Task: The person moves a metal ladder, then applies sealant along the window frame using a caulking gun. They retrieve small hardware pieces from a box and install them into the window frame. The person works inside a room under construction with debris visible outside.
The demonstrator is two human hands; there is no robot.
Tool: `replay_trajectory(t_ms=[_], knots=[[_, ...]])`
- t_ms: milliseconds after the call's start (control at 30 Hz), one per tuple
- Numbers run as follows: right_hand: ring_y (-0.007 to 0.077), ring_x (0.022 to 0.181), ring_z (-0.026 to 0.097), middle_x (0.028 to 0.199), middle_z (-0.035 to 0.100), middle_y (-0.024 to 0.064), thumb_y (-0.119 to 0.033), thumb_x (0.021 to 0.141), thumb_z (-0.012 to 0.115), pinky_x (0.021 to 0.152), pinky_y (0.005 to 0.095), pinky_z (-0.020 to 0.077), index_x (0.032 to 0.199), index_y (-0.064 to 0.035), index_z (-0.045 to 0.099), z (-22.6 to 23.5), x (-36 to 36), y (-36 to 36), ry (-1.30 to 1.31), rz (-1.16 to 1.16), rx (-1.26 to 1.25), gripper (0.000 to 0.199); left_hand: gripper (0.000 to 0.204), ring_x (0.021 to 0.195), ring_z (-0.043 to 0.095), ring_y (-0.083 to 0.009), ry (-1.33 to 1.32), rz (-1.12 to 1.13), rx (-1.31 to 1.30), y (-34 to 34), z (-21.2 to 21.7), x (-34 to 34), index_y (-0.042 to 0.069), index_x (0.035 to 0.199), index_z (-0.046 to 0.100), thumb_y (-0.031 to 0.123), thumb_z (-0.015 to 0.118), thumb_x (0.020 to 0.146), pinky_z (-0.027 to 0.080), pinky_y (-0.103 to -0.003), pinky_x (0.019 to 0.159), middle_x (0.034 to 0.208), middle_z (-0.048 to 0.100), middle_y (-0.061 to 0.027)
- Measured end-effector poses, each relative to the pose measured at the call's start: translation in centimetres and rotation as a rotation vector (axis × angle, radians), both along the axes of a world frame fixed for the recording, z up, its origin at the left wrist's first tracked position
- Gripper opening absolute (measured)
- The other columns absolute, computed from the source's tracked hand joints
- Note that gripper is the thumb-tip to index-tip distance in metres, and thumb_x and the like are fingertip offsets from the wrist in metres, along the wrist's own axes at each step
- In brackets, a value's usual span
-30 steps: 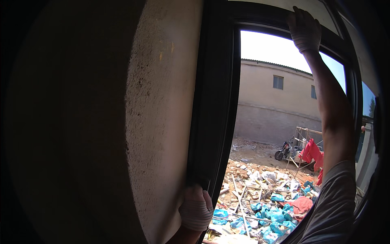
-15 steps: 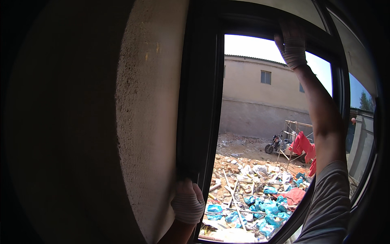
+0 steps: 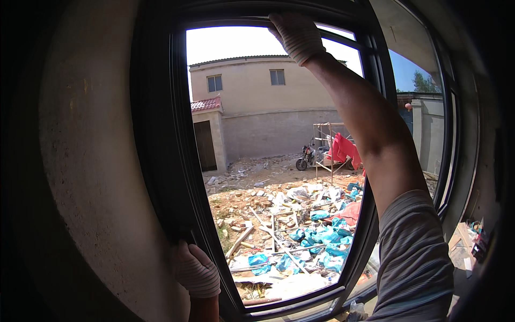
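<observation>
A dark-framed window (image 3: 161, 134) fills the middle of the view. My left hand (image 3: 197, 271), in a pale ribbed glove, is closed low on its left side, around what looks like a dark window handle (image 3: 181, 235); the fingers are partly hidden. High up, my gloved right hand (image 3: 298, 38) grips the top rail of the window frame (image 3: 230, 21), its fingertips lost in the dark edge. My right arm crosses in front of the opening, with a grey sleeve at the elbow.
A rough plastered wall (image 3: 91, 177) runs close on the left. Outside lie rubble, boards and blue plastic bags (image 3: 322, 236). Farther off stand a motorbike (image 3: 306, 155), a red cloth (image 3: 343, 147) and a beige building (image 3: 244, 86). Loose debris (image 3: 464, 247) sits at the right.
My view has swung right, so the window and both hands sit farther left in it. More of the yard and the window's right side shows. Both hands keep their places on the window.
</observation>
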State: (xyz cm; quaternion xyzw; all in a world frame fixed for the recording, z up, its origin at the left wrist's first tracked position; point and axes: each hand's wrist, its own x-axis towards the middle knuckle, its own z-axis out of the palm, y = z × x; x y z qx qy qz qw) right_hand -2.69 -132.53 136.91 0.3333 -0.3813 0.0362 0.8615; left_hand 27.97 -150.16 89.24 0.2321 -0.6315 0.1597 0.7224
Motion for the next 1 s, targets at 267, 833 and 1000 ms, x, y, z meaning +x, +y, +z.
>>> replay_trajectory(t_ms=[267, 833, 1000], knots=[[0.0276, 0.074, 0.073, 0.085, 0.069, 0.0145, -0.053, 0.107, 0.044, 0.061, 0.0404, 0.0606, 0.121, -0.0064, 0.054, -7.2, 5.9, 1.4, -0.3, 0.131, 0.095, 0.049, 0.024, 0.088, 0.068, -0.0374, 0.045, 0.029, -0.028, -0.4, -0.7, 0.0, -0.003, 0.122, 0.062, 0.005, 0.066, 0.099, 0.059, -0.041, 0.079, 0.103, 0.069, -0.021], [0.0168, 0.066, 0.066, 0.076, 0.065, 0.0084, -0.024, 0.09, 0.08, 0.064, 0.0334, 0.0554, 0.111, -0.0039, 0.064, -61.1, 16.5, 9.6, -1.921, 0.866, 0.625, 0.033, 0.03, 0.066, 0.067, -0.0209, -0.142, 0.081, 0.066, -3.0, -1.2, -0.1, -0.003, 0.098, 0.068, 0.022, 0.056, 0.106, 0.057, -0.029, 0.062, 0.078, 0.07, -0.0111], [0.0347, 0.08, 0.072, 0.087, 0.072, 0.0134, -0.017, 0.084, 0.08, 0.072, 0.0396, 0.0583, 0.113, -0.008, 0.066, -73.0, 15.9, 15.7, -2.038, 0.698, 0.974, 0.033, 0.028, 0.073, 0.066, -0.0211, -0.121, -0.132, 0.002, -2.0, -3.5, -0.4, -0.002, 0.103, 0.066, 0.023, 0.056, 0.106, 0.055, -0.03, 0.068, 0.085, 0.068, -0.0116]])
